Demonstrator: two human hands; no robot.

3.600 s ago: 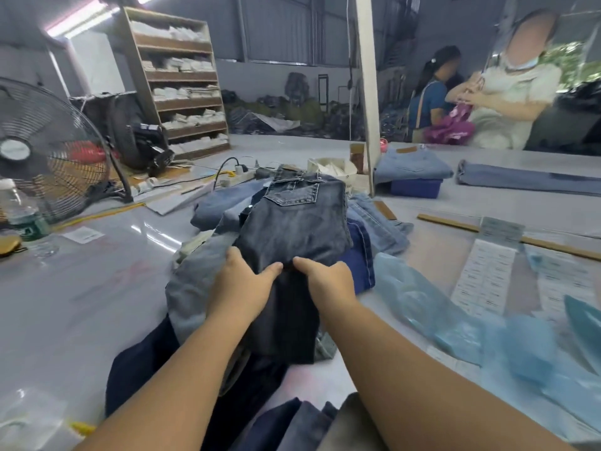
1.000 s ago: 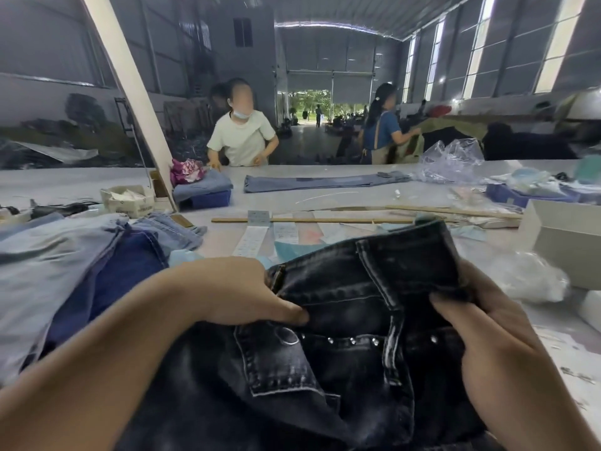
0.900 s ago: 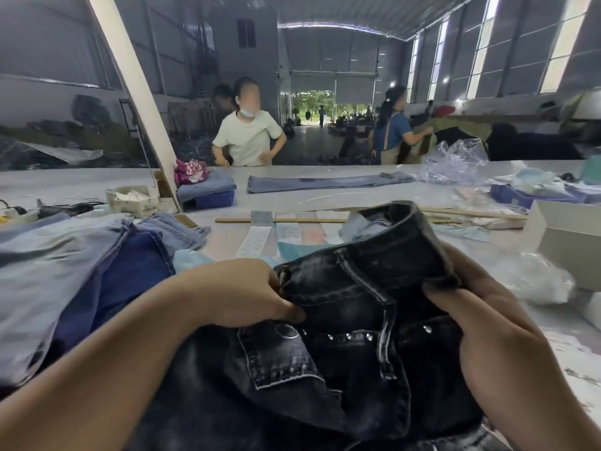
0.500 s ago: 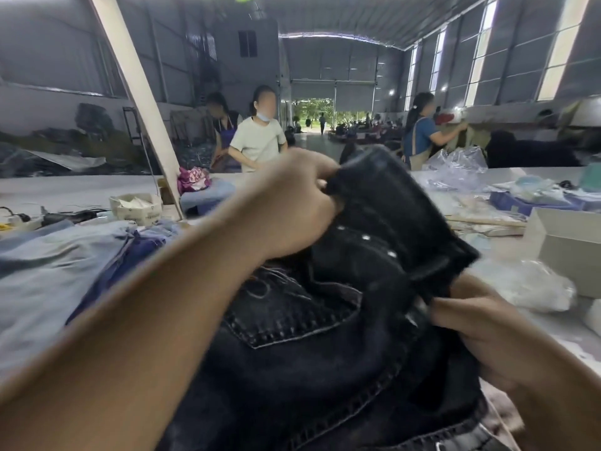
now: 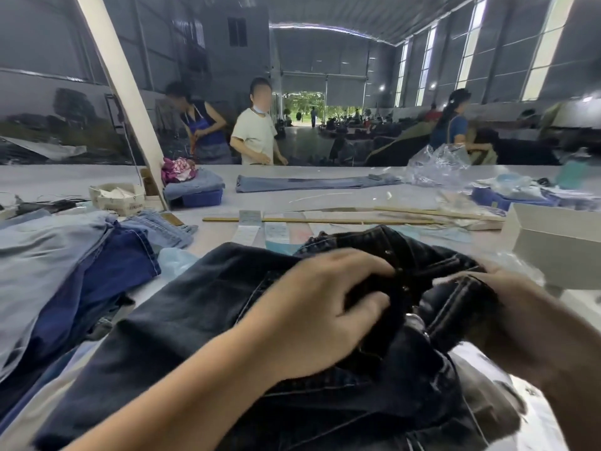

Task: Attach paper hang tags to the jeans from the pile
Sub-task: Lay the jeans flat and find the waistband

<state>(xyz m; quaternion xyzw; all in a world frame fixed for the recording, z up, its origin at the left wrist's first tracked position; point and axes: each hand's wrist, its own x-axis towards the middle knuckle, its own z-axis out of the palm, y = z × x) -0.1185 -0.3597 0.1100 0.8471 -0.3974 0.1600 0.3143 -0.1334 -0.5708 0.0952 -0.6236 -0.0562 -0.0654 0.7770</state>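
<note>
I had the dark jeans (image 5: 201, 307) spread on the table (image 5: 325, 177) in front of me. My left hand (image 5: 312, 317) curled its grip round the bunched waistband, thumb underneath. My right hand (image 5: 520, 320) pinched the stitched edge just beside it. The pile of blue jeans (image 5: 65, 262) lay to the left.

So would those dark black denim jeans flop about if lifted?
Probably floppy: the dark black denim jeans bunch and fold where the left hand and right hand grip them. Likely fairly heavy, since the thick cloth drapes flat. Hardly slippery.
</note>
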